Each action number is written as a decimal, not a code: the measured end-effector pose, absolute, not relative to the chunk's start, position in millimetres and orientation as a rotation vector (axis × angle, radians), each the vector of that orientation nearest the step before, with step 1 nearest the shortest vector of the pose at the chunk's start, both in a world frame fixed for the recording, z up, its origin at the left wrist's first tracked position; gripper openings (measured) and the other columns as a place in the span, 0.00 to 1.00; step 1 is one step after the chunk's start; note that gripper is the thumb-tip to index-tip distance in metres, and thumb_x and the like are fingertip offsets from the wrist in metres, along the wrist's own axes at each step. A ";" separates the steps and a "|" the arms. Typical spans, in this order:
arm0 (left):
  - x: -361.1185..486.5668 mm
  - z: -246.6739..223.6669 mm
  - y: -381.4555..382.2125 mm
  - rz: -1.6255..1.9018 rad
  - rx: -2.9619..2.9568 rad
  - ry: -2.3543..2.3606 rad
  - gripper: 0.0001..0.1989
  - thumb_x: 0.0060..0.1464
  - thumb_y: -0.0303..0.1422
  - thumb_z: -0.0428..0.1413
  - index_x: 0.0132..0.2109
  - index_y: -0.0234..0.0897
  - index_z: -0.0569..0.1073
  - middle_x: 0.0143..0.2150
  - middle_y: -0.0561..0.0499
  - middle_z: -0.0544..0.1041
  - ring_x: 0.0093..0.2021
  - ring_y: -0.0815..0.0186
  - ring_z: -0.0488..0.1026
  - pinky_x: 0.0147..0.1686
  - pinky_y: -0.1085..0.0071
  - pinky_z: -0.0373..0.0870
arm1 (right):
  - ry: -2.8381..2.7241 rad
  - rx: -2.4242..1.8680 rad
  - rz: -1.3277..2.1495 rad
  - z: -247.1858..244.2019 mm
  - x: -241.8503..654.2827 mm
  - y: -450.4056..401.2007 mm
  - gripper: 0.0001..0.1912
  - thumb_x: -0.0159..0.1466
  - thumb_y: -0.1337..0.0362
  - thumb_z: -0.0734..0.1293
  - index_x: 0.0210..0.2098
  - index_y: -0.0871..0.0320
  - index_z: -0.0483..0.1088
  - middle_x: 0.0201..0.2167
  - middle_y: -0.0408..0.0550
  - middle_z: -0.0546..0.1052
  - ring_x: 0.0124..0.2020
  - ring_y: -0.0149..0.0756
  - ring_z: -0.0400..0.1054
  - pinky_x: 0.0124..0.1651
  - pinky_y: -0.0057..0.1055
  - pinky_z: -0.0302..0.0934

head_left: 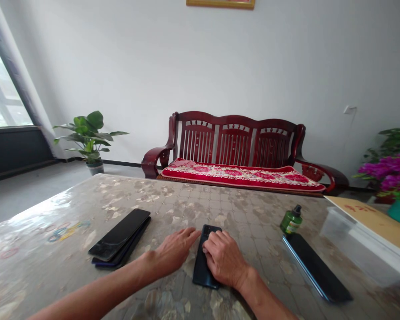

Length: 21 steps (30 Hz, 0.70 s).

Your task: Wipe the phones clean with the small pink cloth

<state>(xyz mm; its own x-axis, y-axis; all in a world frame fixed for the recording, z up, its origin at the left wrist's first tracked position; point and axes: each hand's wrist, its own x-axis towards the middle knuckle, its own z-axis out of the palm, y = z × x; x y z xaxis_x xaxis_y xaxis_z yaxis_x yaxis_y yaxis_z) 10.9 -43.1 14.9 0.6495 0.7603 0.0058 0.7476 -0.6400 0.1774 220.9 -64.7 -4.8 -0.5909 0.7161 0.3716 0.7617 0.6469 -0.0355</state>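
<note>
A dark blue smartphone (pixel 202 270) lies back up on the table in front of me, its camera block at the far end. My right hand (pixel 226 258) rests on top of it with curled fingers, covering its right side. Whatever those fingers may hold is hidden. On the phone's left, my left hand (pixel 176 250) is held low with its fingers stretched out and close together, tips near the phone's edge. It holds nothing visible. Further left, a black smartphone (pixel 120 234) lies askew on top of at least one other phone (pixel 133 244).
At the right, more phones (pixel 316 266) lie stacked beside a green bottle (pixel 291 221) with a black top. A clear plastic box (pixel 350 244) with a tan board (pixel 376 220) on it stands at the far right. Coloured rubber bands (pixel 65 232) lie left. A wooden bench (pixel 233 142) stands beyond the table (pixel 166 200).
</note>
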 end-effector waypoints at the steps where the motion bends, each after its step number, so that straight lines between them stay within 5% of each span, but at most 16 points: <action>1: 12.6 16.7 -36.6 0.121 2.731 1.214 0.39 0.46 0.14 0.51 0.65 0.41 0.58 0.65 0.41 0.65 0.61 0.53 0.67 0.57 0.59 0.66 | -2.516 -1.168 -0.181 -4.9 220.7 -64.5 0.03 0.66 0.66 0.63 0.36 0.56 0.69 0.36 0.47 0.71 0.39 0.39 0.60 0.43 0.36 0.50; 5: 24.7 23.1 -11.7 0.064 2.824 0.960 0.45 0.43 0.13 0.53 0.67 0.44 0.55 0.71 0.41 0.54 0.67 0.51 0.58 0.61 0.56 0.62 | -2.516 -1.125 -0.191 -7.3 220.9 -62.7 0.06 0.69 0.66 0.61 0.37 0.56 0.70 0.37 0.47 0.71 0.41 0.39 0.61 0.44 0.36 0.50; 11: 46.6 25.0 10.2 0.019 2.901 0.619 0.33 0.45 0.16 0.57 0.60 0.39 0.69 0.69 0.42 0.59 0.68 0.53 0.57 0.64 0.59 0.58 | -2.518 -1.028 -0.172 -7.7 224.8 -63.2 0.08 0.70 0.64 0.60 0.38 0.56 0.70 0.35 0.47 0.72 0.39 0.38 0.62 0.43 0.36 0.50; 21: 55.1 26.3 17.1 -0.173 2.983 0.561 0.33 0.45 0.28 0.64 0.60 0.37 0.67 0.69 0.36 0.58 0.66 0.46 0.60 0.61 0.55 0.61 | -2.425 -0.906 -0.144 -7.5 228.8 -61.5 0.10 0.71 0.62 0.59 0.40 0.55 0.71 0.33 0.46 0.74 0.38 0.38 0.62 0.42 0.37 0.50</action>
<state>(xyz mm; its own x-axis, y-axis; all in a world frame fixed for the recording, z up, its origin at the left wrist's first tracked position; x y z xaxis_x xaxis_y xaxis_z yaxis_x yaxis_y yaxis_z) 55.1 17.1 26.3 0.9257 0.3552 -0.1304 0.3668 -0.9270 0.0788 228.8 -61.5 -7.5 -0.6272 0.5764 0.5238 0.6343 0.7683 -0.0859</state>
